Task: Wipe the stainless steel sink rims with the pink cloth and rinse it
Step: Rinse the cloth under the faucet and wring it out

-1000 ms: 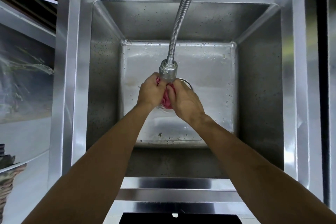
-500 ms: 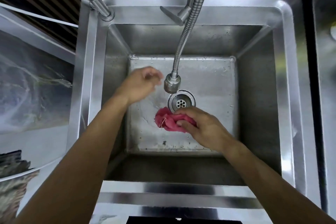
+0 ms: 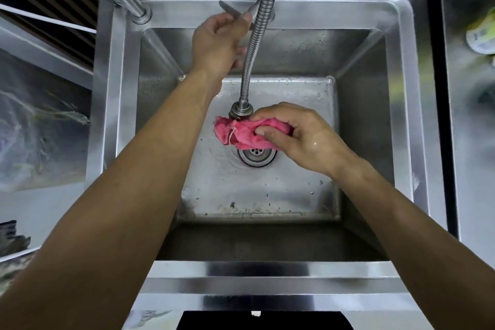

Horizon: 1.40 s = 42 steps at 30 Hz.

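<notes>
Half the drain (image 3: 256, 156) hides beneath the crumpled pink cloth (image 3: 242, 133), which my right hand (image 3: 300, 136) has in a curled grip under the ribbed hose's nozzle (image 3: 240, 110), above the sink (image 3: 407, 104) floor. My left hand (image 3: 218, 43) curls round the flat tap lever (image 3: 230, 11), covering most of it. Rippled water films the steel.

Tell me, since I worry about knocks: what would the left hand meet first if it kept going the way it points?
Probably the tap lever: the left hand reaches up toward it, fingers at or near it already. Contact is unclear.
</notes>
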Each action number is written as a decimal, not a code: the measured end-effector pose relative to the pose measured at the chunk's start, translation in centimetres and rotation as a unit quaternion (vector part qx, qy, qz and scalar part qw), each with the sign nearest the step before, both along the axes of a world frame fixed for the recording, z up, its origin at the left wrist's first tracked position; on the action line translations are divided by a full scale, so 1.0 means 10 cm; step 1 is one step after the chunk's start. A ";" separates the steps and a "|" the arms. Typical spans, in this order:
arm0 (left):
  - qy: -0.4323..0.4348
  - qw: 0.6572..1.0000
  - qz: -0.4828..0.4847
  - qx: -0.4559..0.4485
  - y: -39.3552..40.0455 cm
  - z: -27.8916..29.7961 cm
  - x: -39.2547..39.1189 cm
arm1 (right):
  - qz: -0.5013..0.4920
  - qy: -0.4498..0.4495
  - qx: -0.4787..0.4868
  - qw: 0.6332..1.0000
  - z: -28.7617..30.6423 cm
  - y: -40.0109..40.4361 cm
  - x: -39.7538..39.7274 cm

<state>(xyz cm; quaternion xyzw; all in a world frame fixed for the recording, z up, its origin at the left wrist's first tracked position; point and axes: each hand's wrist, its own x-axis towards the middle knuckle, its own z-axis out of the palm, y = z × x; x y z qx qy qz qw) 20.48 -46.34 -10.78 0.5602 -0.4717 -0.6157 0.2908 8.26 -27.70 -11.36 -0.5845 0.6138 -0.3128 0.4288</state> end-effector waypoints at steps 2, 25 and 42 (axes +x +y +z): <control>0.019 1.000 0.019 -0.016 -0.01 -0.03 0.00 | -0.012 -0.009 0.011 1.000 -0.02 0.03 0.00; -0.182 0.878 -0.411 0.162 0.73 -0.24 1.07 | -0.012 -0.158 0.146 0.977 -0.07 0.14 0.11; -0.087 0.727 -0.629 0.262 0.82 -0.15 0.65 | -0.023 -0.096 0.139 0.985 0.04 0.26 0.04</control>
